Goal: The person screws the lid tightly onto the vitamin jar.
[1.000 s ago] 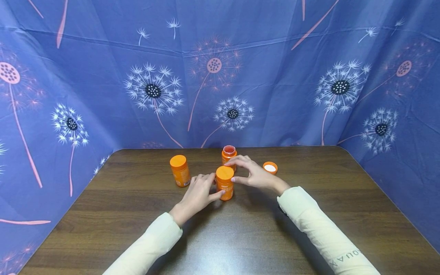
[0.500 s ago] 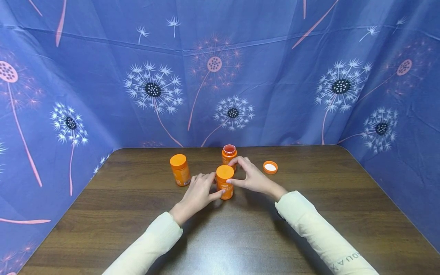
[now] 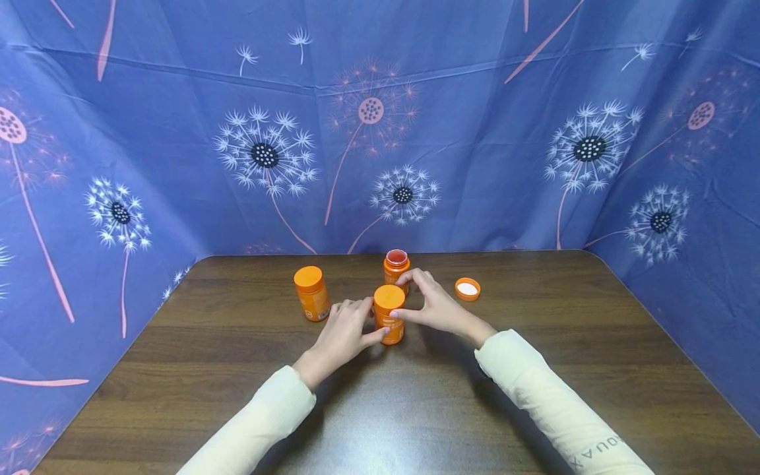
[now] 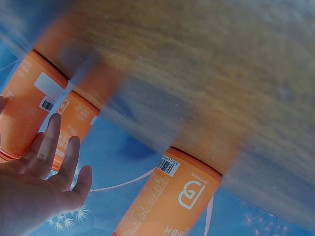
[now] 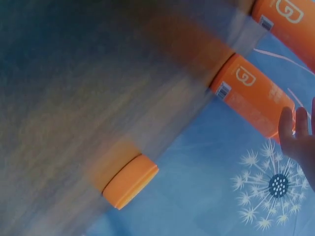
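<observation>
In the head view a capped orange bottle (image 3: 389, 315) stands upright on the table between both hands. The left hand (image 3: 347, 330) grips its body from the left, thumb across the front. Thumb and fingers of the right hand (image 3: 436, 309) reach around its upper right side, the thumb at the body just below the lid (image 3: 389, 297); whether the fingertips touch it behind is hidden. Directly behind stands an uncapped orange bottle (image 3: 396, 267). The left wrist view shows the left hand (image 4: 44, 177) beside the bottle (image 4: 24, 108); the right wrist view shows the right hand (image 5: 300, 132) at its edge.
Another capped orange bottle (image 3: 311, 295) stands to the left of the left hand. An orange lid with a white inside (image 3: 468, 289) lies to the right of the uncapped bottle. Behind the wooden table (image 3: 237, 369) hangs a blue patterned cloth (image 3: 475, 165).
The right hand has moved slightly left, and its thumb has shifted from the lid's edge onto the front of the bottle, with its fingers more bent. The left hand stays in place.
</observation>
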A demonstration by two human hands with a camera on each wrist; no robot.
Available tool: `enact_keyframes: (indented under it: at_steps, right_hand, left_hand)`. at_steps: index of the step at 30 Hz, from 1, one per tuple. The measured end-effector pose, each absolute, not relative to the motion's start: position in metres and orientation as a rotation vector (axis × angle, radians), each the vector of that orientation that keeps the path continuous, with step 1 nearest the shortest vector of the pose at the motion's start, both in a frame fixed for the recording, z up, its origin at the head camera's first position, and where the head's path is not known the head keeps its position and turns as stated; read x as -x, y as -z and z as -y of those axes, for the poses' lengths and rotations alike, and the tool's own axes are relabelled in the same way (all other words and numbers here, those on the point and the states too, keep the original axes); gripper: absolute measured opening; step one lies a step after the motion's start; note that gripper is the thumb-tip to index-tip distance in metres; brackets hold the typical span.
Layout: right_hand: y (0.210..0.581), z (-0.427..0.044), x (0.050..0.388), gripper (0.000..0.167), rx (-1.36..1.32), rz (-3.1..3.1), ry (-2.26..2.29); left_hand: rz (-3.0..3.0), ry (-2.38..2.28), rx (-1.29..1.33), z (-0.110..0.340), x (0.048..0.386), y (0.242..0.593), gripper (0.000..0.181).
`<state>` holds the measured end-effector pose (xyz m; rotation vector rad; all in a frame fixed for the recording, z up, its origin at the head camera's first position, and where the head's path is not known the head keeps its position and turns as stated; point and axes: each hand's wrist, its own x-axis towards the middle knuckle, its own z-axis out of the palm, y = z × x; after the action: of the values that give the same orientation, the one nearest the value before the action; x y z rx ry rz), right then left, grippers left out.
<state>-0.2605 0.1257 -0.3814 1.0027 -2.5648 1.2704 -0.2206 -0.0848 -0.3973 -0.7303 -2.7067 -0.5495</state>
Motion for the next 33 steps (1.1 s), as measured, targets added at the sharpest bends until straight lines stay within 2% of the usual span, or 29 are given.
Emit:
enact_keyframes:
  at_steps: [13,25,33]
  right_hand:
    - [0.367,-0.136,0.265,0.054,-1.321,2.61,-1.198]
    - [0.367,-0.136,0.268,0.046,-1.344,2.595,-1.147]
    - [0.372,-0.132,0.266,0.042,-1.176,2.593,-1.166]
  left_hand:
    - [2.699,0.532,0.733,0.084,0.221,0.399,0.041]
    - [2.713,0.549,0.73,0.084,0.221,0.399,0.043]
    - [2.707,0.541,0.729,0.085,0.222,0.401,0.041]
